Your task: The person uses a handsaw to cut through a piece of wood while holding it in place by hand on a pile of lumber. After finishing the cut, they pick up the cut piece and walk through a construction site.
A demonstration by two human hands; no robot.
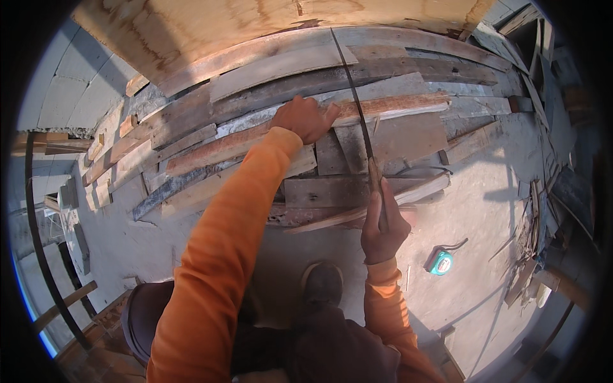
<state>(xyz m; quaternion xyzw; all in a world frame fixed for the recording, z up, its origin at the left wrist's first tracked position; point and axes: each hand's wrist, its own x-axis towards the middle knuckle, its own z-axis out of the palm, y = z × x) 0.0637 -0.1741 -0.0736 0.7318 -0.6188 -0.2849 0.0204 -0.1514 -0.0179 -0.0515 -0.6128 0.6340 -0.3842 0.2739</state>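
- Your right grip (385, 231) is holding the saw (355, 96) by its near end, closed around the handle; the narrow dark blade is pointing far and slightly left.
- Your left grip (304, 120) is lying over the reddish plank (220, 150), fingers bending down and thumb stretching right; you cannot tell from here how firmly it is closing.
- That plank is running left to right across stacked boards (311, 193), and the blade is crossing above its right part; whether the teeth are touching wood is unclear.
- Your left thumb is pointing toward the blade, so a skipping or wandering stroke could be risking a cut.
- Uneven boards are lying underneath, so the plank could be rocking or sliding if your left hand is pressing too lightly, probably pinching or bending the blade.
- Beyond, the blade's tip is nearing the plywood panel (255, 22); a long push could be striking it.
- Your boot (322, 284) is standing near the stack, where a slipping board could be landing; the teal tape measure (440, 262) is resting rightward on the floor (479, 281).
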